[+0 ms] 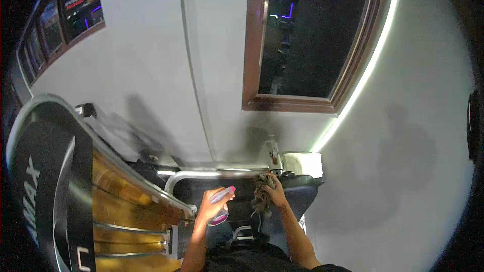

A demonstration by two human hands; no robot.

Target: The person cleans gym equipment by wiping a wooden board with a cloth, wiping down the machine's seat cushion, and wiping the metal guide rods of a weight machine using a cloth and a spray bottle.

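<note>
Spray bottle [218,217] | pink nozzle [233,189] points toward the cloth [262,197] | long axis looks steep, slightly tilted | left hand [210,202] curls round bottle; right hand [277,194] clutches cloth

Clock read over the head view, 12 at top. Just past 6: my left fingers [228,198] wrapped round a tilted spray bottle [218,219], nozzle pink, pinkish liquid low inside. Between 5 and 6: my right fingers [277,185] gripping a crumpled dark cloth [262,194]; contact behind it unclear. Metal bar [196,174] just beyond the bottle, toward 12. Amber panel [116,206] at 8. Brown-framed window [312,40] at 1.
</note>
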